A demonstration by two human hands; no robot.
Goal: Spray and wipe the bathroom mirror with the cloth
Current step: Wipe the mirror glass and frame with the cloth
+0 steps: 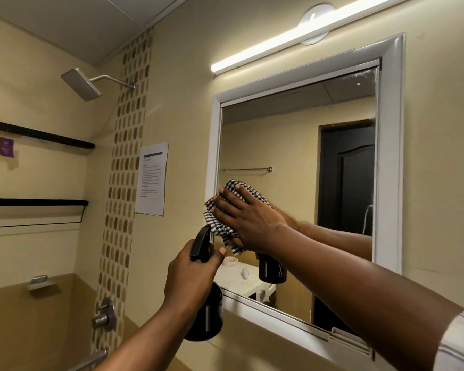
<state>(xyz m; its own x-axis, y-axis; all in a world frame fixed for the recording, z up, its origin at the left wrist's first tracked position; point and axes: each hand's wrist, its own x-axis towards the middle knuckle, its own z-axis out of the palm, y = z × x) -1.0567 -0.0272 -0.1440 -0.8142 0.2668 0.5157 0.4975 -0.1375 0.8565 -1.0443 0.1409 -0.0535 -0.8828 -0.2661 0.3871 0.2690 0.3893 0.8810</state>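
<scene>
A white-framed mirror (pixel 292 145) hangs on the beige wall ahead. My right hand (pixel 248 220) lies flat on a black-and-white checked cloth (pixel 221 227), pressing it against the glass at the mirror's lower left corner. My left hand (pixel 192 274) grips a dark spray bottle (pixel 206 314) by its neck, just below and left of the cloth, nozzle pointing up toward the mirror's edge. The glass reflects both the bottle and my arm.
A lit tube light (pixel 292 41) runs above the mirror. A paper notice (pixel 152 178) is stuck to the wall left of it. Farther left are a shower head (pixel 82 84), two black shelves (pixel 42 136), a soap dish (pixel 39 282) and a shower valve (pixel 103 314).
</scene>
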